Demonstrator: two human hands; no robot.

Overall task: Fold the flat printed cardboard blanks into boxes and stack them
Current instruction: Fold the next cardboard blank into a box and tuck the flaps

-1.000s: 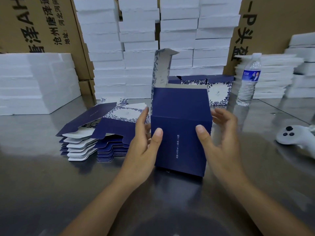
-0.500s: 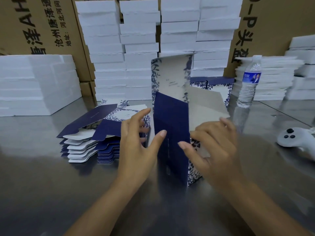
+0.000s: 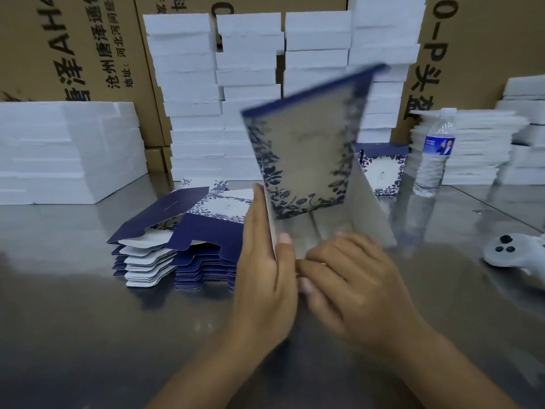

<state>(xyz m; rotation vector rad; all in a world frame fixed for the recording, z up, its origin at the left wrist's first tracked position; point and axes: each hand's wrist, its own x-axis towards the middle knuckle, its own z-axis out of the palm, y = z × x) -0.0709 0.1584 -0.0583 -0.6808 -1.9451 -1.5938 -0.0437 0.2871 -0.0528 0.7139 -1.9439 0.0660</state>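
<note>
A half-formed box (image 3: 306, 160) with a navy edge and a blue floral border stands upright and blurred at the centre of the metal table (image 3: 88, 335). My left hand (image 3: 265, 270) grips its left side, thumb along the edge. My right hand (image 3: 348, 278) presses a pale inner flap at the box's bottom, fingers curled against it. A stack of flat navy-and-white blanks (image 3: 177, 246) lies to the left of my hands. Behind the held box, a finished floral box (image 3: 383, 169) stands at the back.
White foam slabs are piled at the left (image 3: 65, 152), in tall columns behind (image 3: 250, 84) and at the right (image 3: 472, 149). A water bottle (image 3: 435, 154) stands at the back right. A white controller (image 3: 519, 255) lies at the right edge. Brown cartons line the back wall.
The box has been turned from its plain navy face to its floral face and tilted. Both hands moved in closer together at its lower edge.
</note>
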